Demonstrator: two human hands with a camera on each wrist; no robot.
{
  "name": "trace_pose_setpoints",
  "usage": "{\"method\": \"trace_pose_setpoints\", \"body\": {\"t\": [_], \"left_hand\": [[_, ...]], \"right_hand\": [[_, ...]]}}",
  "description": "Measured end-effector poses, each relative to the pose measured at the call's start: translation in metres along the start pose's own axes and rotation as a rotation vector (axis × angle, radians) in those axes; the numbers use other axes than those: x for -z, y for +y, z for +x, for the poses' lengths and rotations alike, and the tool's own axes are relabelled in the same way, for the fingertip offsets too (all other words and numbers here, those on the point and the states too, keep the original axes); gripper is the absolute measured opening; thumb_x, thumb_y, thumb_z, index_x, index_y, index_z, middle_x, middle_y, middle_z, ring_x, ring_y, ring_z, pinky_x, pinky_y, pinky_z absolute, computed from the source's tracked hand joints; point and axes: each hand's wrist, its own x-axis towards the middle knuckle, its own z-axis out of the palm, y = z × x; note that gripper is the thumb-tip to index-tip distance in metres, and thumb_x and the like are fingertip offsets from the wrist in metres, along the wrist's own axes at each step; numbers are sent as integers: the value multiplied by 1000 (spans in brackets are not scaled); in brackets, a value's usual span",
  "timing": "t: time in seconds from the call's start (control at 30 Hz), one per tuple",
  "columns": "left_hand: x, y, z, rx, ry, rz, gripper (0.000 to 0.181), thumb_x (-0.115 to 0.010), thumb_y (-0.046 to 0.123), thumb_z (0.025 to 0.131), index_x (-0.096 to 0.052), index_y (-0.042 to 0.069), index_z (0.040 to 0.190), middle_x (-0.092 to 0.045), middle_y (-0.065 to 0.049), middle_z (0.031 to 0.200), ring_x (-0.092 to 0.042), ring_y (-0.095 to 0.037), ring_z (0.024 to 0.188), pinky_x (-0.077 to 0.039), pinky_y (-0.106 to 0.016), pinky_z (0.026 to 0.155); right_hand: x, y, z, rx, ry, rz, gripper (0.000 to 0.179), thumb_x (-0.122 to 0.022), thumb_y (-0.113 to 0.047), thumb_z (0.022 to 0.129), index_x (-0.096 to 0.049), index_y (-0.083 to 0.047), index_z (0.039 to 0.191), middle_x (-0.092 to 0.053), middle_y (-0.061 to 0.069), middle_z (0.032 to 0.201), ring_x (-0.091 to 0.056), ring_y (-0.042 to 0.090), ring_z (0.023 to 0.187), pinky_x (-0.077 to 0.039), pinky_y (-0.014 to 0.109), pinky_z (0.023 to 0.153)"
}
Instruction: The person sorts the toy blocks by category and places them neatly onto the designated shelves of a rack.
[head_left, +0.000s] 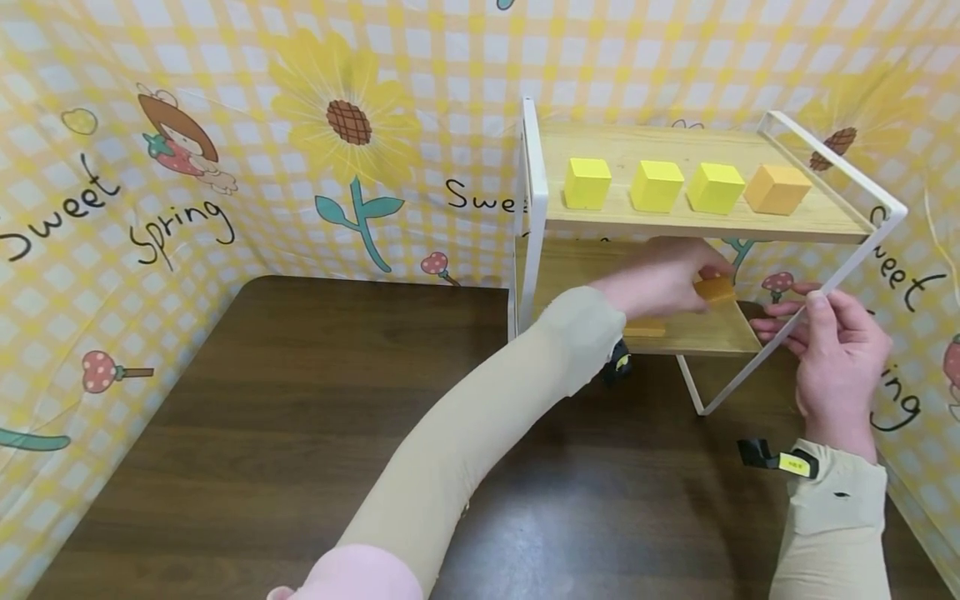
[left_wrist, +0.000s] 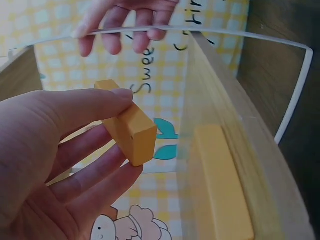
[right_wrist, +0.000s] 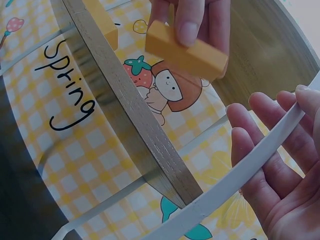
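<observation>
My left hand [head_left: 667, 271] reaches between the two boards of a small shelf rack and pinches an orange rectangular block [left_wrist: 137, 127] between thumb and fingers. In the left wrist view this block is tilted and apart from the lower board [head_left: 727, 333]. A second orange block [left_wrist: 222, 185] lies on that board near its front edge, partly hidden behind my left arm in the head view. My right hand [head_left: 843, 358] holds the rack's white side frame [head_left: 855, 258], thumb on one side of the bar and fingers loosely behind it.
On the upper board [head_left: 637, 146] stand three yellow cubes [head_left: 657, 187] in a row, with an orange block [head_left: 776, 190] at their right end. The rack stands on a dark wooden table [head_left: 300, 417], close to the checked cloth wall [head_left: 465, 108].
</observation>
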Motion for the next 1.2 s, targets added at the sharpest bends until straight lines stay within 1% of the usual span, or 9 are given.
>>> {"method": "trace_pose_setpoints", "body": {"t": [0.07,0.17,0.3,0.4,0.5,0.6,0.73,1.0,1.2], "left_hand": [[-2,1,4,-25,-14,34,40,-78,17,91,-71,22,130,-65,9,117,-55,-5,106,-39,-13,90],[-6,4,8,-43,-30,84,39,-77,15,90,-72,21,129,-64,9,112,-53,-7,100,-39,-15,87],[-14,8,11,-33,-40,153,40,-73,15,92,-70,23,132,-64,10,113,-54,-7,101,-40,-16,88],[-21,10,10,-32,-43,211,33,-68,15,96,-71,23,128,-65,10,116,-56,-7,103,-42,-16,89],[-28,12,9,7,-71,224,37,-64,14,98,-68,24,134,-63,12,130,-56,-4,116,-39,-14,97],[-33,13,10,48,-104,213,44,-62,12,99,-63,26,140,-57,15,140,-49,-1,127,-34,-13,103],[-38,15,13,56,-117,208,46,-60,10,98,-62,27,141,-57,15,139,-50,-1,125,-36,-14,102],[-44,15,15,9,-128,222,46,-60,6,97,-65,24,139,-61,11,134,-54,-4,114,-40,-14,95],[-44,14,15,25,-130,215,46,-62,8,97,-64,23,140,-60,10,135,-53,-4,115,-39,-14,94]], "right_hand": [[0,0,0,-3,5,-4,34,-63,-10,101,-60,22,113,-71,21,81,-73,24,65,-59,33,64],[1,0,-1,3,7,-21,33,-62,-9,102,-61,22,113,-71,20,82,-73,23,65,-59,32,64],[1,0,0,18,-4,-19,33,-60,-8,103,-60,23,113,-71,20,82,-73,23,65,-59,32,64],[1,0,-1,16,-2,-13,34,-61,-8,102,-59,24,113,-71,20,81,-73,23,64,-59,32,63],[2,0,-1,11,7,-13,35,-62,-9,102,-58,24,113,-71,20,80,-73,23,63,-59,32,62],[2,0,-1,13,7,-11,36,-63,-9,101,-58,24,113,-71,20,80,-73,23,63,-59,32,62],[3,0,-1,24,-6,-6,35,-62,-9,102,-58,25,113,-71,20,80,-73,23,63,-59,32,63],[4,1,-2,18,-1,-24,36,-62,-9,102,-57,25,114,-71,19,80,-73,23,63,-59,31,63],[3,1,-1,21,-13,-4,36,-61,-8,102,-56,26,114,-71,19,80,-73,23,63,-59,31,63]]}}
